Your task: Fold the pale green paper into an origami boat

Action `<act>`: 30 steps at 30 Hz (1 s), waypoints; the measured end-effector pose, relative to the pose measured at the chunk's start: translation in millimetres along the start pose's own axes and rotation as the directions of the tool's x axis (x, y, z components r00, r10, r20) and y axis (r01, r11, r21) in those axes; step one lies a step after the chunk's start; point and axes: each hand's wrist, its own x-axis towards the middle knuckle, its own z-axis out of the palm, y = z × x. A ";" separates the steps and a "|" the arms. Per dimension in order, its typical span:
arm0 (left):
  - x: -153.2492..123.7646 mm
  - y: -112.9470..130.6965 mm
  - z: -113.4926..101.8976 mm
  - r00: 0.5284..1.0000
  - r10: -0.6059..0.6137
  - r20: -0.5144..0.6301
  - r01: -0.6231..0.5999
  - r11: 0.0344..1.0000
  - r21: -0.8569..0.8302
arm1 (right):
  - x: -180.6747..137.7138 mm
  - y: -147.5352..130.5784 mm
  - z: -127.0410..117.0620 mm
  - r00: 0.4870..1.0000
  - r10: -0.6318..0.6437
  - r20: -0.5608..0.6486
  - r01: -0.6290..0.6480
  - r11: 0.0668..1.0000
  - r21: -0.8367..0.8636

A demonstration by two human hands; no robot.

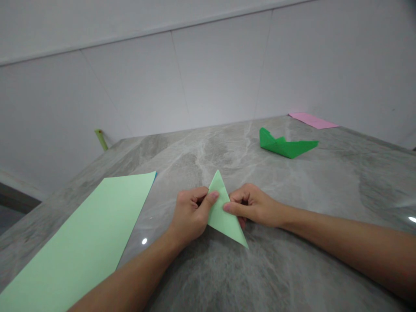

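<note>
A light green folded paper (223,214), triangular in outline, is held up between my two hands over the grey table. My left hand (194,211) pinches its left edge, thumb lying on the near face. On the opposite edge, my right hand (251,205) grips the paper with the thumb in front and the fingers curled behind. One point of the triangle aims away from me and another slants down to the right. The fingers behind the paper are partly hidden.
Light green paper sheets (97,225) lie at the left, a blue corner peeking from beneath. A green folded paper boat (287,146) stands at the back right of the marbled table (201,151). Pink paper (313,120) rests near the wall (221,69).
</note>
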 end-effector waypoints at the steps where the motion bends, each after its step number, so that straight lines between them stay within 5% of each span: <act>1: 0.1 -0.1 -0.2 1.000 0.010 -0.020 -0.010 1.000 0.007 | -0.2 0.0 0.1 1.000 0.000 0.006 0.000 1.000 -0.001; 21: 1.0 3.1 -2.6 0.940 0.224 -0.258 -0.154 0.952 0.266 | -1.2 -5.2 1.9 0.988 0.014 0.152 0.002 0.994 -0.108; 27: 7.1 -4.0 -0.5 0.961 0.005 -0.276 -0.011 1.000 -0.019 | -1.0 -4.2 1.7 0.993 0.007 0.119 0.007 0.994 -0.112; 30: 12.3 -8.2 1.3 0.977 -0.174 -0.122 0.120 0.926 -0.357 | -1.6 -2.7 2.1 1.000 0.008 0.022 -0.006 0.995 -0.100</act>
